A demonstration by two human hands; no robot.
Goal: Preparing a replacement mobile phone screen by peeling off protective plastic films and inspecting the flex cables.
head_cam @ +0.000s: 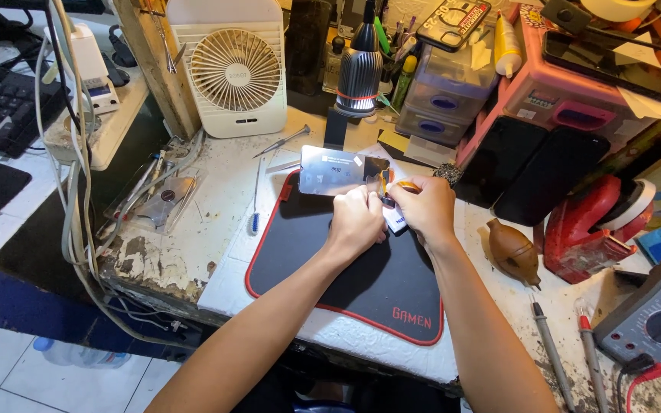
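- A flat silvery rectangular phone panel (332, 170) is held over the far edge of the black red-trimmed rectangular mat (346, 268), which lies on the worn white tabletop (208, 214) towards its near edge.
- The panel's near right corner is steadied by the left hand (356, 222), whose fingers are curled down against it.
- A small orange-and-dark part (386, 189) at that corner is pinched by the fingertips of the right hand (424, 210); what exactly is gripped cannot be told.
- The step is best done, it is judged, with the panel kept low over the mat, so that a dropped part is caught.
- Pull should be applied gently and evenly, lest a thin part be torn.
- The slim blue-handled screwdriver (255, 200) lies left of the mat, within reach.
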